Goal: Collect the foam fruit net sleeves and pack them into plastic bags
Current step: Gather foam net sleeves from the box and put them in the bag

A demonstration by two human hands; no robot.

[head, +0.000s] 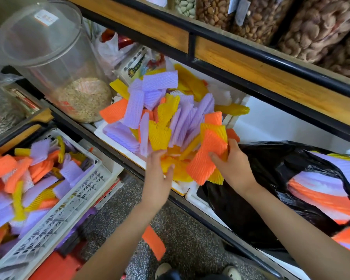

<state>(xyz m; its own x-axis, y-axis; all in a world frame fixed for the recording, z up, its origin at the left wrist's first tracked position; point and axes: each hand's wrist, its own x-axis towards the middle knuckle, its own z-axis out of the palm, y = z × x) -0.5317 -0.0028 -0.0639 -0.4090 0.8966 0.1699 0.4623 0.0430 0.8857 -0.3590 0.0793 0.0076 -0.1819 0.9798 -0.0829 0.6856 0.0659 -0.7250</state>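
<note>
A heap of purple, yellow and orange foam net sleeves (162,110) fills a white foam box (117,146) on the low shelf. My right hand (233,164) grips a bunch of orange and yellow sleeves (207,156) at the heap's right edge, beside the black plastic bag (271,178). That bag lies open on the shelf with purple and orange sleeves (319,190) inside. My left hand (159,174) reaches into the yellow sleeves at the front of the heap, fingers buried among them. One orange sleeve (154,242) lies on the floor.
A white plastic crate (69,207) at lower left holds more mixed sleeves. A clear jar (55,59) with grain stands left of the heap. Jars of nuts (311,25) line the wooden shelf above. Speckled floor lies below, with my shoes at the bottom edge.
</note>
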